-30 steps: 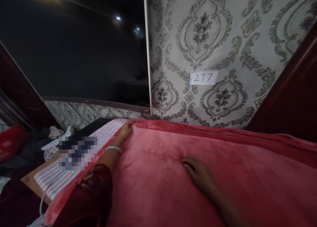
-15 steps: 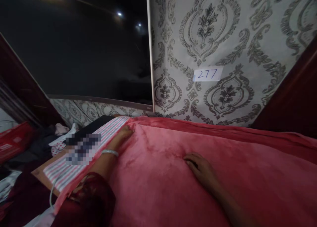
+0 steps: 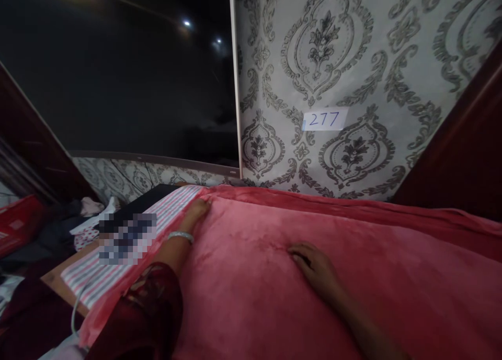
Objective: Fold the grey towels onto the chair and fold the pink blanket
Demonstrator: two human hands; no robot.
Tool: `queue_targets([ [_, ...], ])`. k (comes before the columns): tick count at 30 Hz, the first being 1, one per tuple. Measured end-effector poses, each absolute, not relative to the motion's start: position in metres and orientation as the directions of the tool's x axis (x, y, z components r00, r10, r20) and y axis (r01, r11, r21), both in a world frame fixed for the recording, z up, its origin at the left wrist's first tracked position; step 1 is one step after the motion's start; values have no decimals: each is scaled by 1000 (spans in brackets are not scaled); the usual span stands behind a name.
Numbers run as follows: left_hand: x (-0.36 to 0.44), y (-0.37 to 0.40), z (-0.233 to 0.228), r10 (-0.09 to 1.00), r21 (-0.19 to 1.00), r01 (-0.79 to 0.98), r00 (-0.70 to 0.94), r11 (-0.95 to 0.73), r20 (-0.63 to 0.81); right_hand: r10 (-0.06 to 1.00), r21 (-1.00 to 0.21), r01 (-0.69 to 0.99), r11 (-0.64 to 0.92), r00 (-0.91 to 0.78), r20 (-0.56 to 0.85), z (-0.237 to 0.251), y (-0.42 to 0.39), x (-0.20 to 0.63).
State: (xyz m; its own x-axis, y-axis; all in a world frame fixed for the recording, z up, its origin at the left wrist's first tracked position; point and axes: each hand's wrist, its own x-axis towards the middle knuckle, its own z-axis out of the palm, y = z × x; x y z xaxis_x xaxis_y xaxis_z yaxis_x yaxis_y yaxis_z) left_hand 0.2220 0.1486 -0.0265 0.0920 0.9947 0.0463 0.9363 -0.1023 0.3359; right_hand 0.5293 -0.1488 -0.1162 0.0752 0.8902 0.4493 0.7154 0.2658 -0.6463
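A plush pink-red blanket (image 3: 251, 287) is spread over the flat surface before me. At its far left corner my left hand (image 3: 199, 208), wearing a pale bracelet (image 3: 181, 236) on the wrist, is closed on the cloth with its fingers curled; the fingertips are partly hidden. My right hand (image 3: 316, 268) rests on the middle of the blanket, fingers loosely bent and thumb apart, holding nothing. Around both hands the cloth has shallow creases. Along the back the blanket lies in a darker, folded band (image 3: 314, 200).
Left of the blanket is a striped cloth (image 3: 92, 281) on a wooden board, with a blurred-out item (image 3: 127, 238) and a black flat object (image 3: 137, 205). A large dark screen (image 3: 129, 77) and patterned wall (image 3: 270, 156) stand behind. A red bag (image 3: 19, 224) is far left.
The creases beside my left hand have flattened, and my left forearm has shifted slightly right. My right hand stays in about the same spot on the blanket. The view has shifted slightly.
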Motion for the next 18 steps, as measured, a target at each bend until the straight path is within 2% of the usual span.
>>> queue_targets([
  [3,226,150,-27,995,318,943,91,-100,43,865,-611,751,251,109,490,-112,-140,542],
  [7,228,153,-27,995,325,940,94,-103,42,831,-387,917,93,142,537,-89,-118,583],
  [10,230,152,-29,996,337,937,90,-94,27,862,-206,973,-104,191,469,-77,-99,615],
  [12,231,147,-31,996,346,934,80,-92,49,883,-134,968,-214,250,397,-78,-89,631],
  [15,233,138,-33,991,361,928,50,-92,124,912,-103,968,-227,248,326,-89,-80,648],
  [18,235,134,-31,983,379,922,9,-80,186,891,-127,980,-152,191,411,-99,-73,660],
])
